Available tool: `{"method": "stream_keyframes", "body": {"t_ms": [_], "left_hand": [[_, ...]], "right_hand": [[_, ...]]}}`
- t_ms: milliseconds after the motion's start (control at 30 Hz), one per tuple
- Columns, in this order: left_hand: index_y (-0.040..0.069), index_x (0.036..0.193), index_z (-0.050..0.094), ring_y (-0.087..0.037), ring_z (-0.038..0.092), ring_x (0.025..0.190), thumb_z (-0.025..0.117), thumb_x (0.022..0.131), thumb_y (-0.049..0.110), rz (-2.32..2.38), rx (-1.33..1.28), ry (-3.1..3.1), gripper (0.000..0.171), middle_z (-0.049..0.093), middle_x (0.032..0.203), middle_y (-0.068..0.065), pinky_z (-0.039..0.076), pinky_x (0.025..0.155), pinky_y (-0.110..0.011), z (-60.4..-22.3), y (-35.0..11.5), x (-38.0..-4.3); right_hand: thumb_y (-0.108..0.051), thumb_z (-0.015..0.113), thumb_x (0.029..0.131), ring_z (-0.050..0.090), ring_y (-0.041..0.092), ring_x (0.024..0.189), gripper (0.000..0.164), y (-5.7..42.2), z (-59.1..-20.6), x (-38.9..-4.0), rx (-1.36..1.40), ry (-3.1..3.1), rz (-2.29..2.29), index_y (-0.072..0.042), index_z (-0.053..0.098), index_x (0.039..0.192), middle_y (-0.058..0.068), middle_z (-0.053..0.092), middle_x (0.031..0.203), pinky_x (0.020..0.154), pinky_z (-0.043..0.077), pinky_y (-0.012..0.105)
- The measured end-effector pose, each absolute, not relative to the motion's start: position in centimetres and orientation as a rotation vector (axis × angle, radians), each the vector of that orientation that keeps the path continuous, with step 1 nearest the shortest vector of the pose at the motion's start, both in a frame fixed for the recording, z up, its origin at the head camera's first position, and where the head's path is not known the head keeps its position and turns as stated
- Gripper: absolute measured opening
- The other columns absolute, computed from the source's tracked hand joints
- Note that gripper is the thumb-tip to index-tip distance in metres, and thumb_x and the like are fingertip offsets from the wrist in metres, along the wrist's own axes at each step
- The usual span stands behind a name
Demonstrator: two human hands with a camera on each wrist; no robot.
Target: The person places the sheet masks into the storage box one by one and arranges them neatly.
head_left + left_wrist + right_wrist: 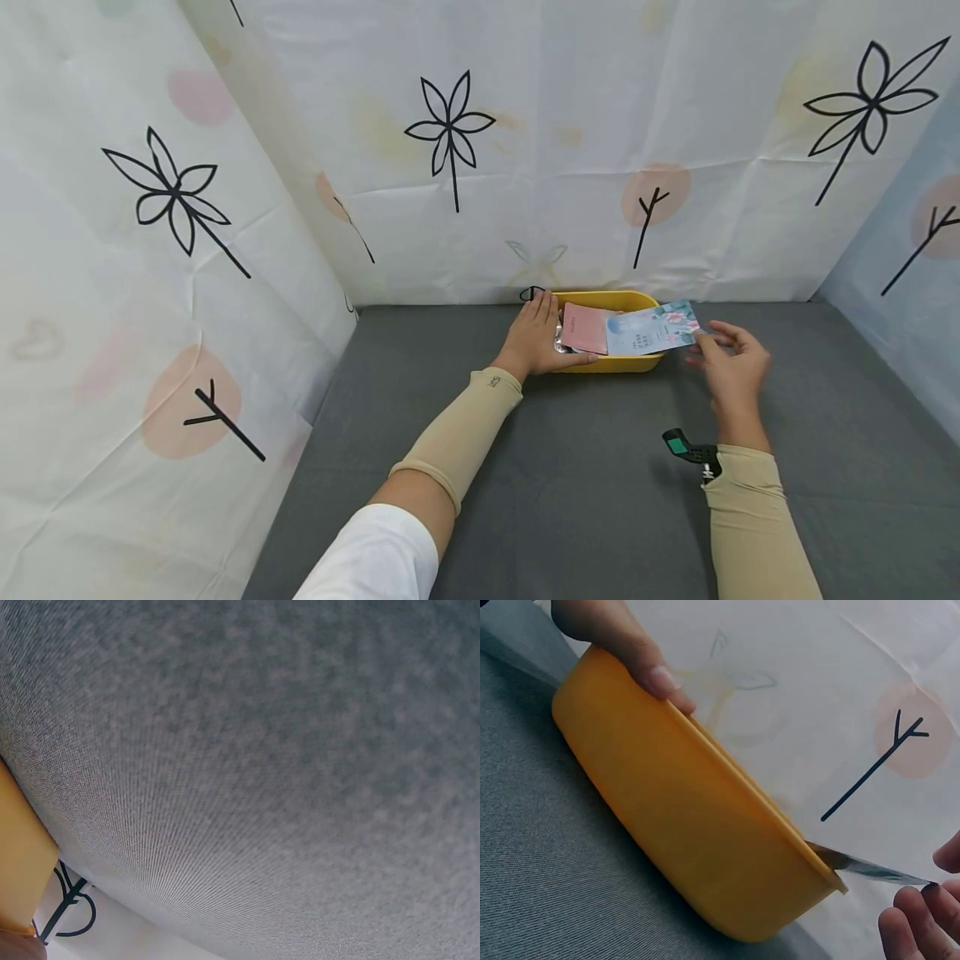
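A yellow plastic container [637,364] with rounded corners stands on the grey cloth near the back wall. My left hand [536,337] grips its left end, the thumb [658,679] lying along the front rim. Inside are a pink sachet [587,327] and a silvery packet edge [558,333] beside my left hand. A light blue flower-printed sachet [648,327] overlaps the pink one and sticks out over the right rim. My right hand [733,371] pinches its right end between thumb and fingers; in the right wrist view the sachet [877,871] appears edge-on, sloping into the container.
Grey cloth [600,483] covers the table. A white patterned curtain [525,225] hangs right behind the container, with another along the left [255,350]. On my right wrist a black strap with a green-marked device [678,444] juts out to the left.
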State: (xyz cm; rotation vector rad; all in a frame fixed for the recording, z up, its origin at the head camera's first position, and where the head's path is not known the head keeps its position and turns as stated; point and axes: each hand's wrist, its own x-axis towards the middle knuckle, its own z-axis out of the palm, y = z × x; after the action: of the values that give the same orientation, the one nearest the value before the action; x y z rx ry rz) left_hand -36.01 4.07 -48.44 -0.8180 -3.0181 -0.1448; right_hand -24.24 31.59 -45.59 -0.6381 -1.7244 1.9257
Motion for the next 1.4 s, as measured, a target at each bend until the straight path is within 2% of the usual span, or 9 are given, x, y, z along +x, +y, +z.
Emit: {"method": "stream_keyframes", "body": {"t_ms": [133, 267, 433, 600, 767, 1100, 1400], "left_hand": [[0.006, 0.171, 0.005, -0.024, 0.004, 0.168, 0.046, 0.082, 0.097, -0.153, -0.814, -3.016, 0.134, 0.003, 0.181, -0.012, 0.007, 0.137, -0.039, -48.4, 4.1, -36.1], [0.006, 0.171, 0.005, -0.023, 0.003, 0.168, 0.045, 0.082, 0.098, -0.139, -0.813, -3.017, 0.134, 0.003, 0.181, -0.011, 0.007, 0.137, -0.039, -48.4, 4.1, -36.1], [0.006, 0.171, 0.004, -0.023, 0.003, 0.168, 0.043, 0.082, 0.098, -0.134, -0.806, -3.026, 0.134, 0.002, 0.181, -0.01, 0.005, 0.137, -0.038, -48.5, 4.1, -36.1], [0.006, 0.171, 0.004, -0.024, 0.003, 0.168, 0.042, 0.082, 0.098, -0.116, -0.802, -3.03, 0.133, 0.001, 0.181, -0.011, 0.005, 0.137, -0.037, -48.7, 4.2, -36.1], [0.006, 0.171, 0.004, -0.024, 0.003, 0.168, 0.043, 0.083, 0.098, -0.126, -0.801, -3.021, 0.133, 0.002, 0.181, -0.011, 0.006, 0.137, -0.038, -48.6, 4.2, -36.0], [0.005, 0.171, 0.006, -0.024, 0.005, 0.168, 0.043, 0.083, 0.097, -0.143, -0.81, -3.008, 0.133, 0.003, 0.181, -0.011, 0.007, 0.137, -0.039, -48.7, 4.2, -36.1], [0.005, 0.171, 0.005, -0.024, 0.004, 0.168, 0.042, 0.083, 0.097, -0.155, -0.815, -3.008, 0.132, 0.003, 0.181, -0.011, 0.007, 0.137, -0.039, -48.8, 4.2, -36.2]], "right_hand": [[-0.014, 0.071, 0.101, 0.071, 0.001, 0.069, 0.024, 31.5, -46.0, -24.4, -0.661, -1.851, 1.848, -0.008, 0.072, 0.124, -0.005, 0.061, 0.093, 0.059, 0.059, 0.014], [-0.023, 0.068, 0.103, 0.069, -0.002, 0.073, 0.038, 31.2, -46.3, -24.4, -0.68, -2.022, 1.749, -0.001, 0.068, 0.135, -0.01, 0.061, 0.092, 0.063, 0.058, 0.012], [-0.031, 0.066, 0.105, 0.065, -0.007, 0.075, 0.044, 30.8, -46.6, -24.4, -0.651, -2.173, 1.652, -0.003, 0.067, 0.139, -0.012, 0.059, 0.097, 0.066, 0.057, 0.01], [-0.038, 0.064, 0.105, 0.063, -0.004, 0.076, 0.048, 30.4, -47.0, -24.5, -0.634, -2.287, 1.589, -0.004, 0.068, 0.139, -0.007, 0.057, 0.106, 0.067, 0.056, 0.011], [-0.038, 0.063, 0.106, 0.062, 0.0, 0.075, 0.049, 30.3, -47.2, -24.6, -0.61, -2.335, 1.575, -0.004, 0.066, 0.141, -0.002, 0.056, 0.11, 0.067, 0.058, 0.015], [-0.042, 0.063, 0.106, 0.068, 0.009, 0.08, 0.053, 30.3, -47.3, -24.6, -0.498, -2.461, 1.55, -0.002, 0.064, 0.142, 0.006, 0.057, 0.118, 0.071, 0.061, 0.019], [-0.042, 0.061, 0.107, 0.068, 0.01, 0.084, 0.052, 30.4, -47.3, -24.6, -0.483, -2.485, 1.526, -0.002, 0.066, 0.139, 0.01, 0.059, 0.127, 0.071, 0.058, 0.016]]}}
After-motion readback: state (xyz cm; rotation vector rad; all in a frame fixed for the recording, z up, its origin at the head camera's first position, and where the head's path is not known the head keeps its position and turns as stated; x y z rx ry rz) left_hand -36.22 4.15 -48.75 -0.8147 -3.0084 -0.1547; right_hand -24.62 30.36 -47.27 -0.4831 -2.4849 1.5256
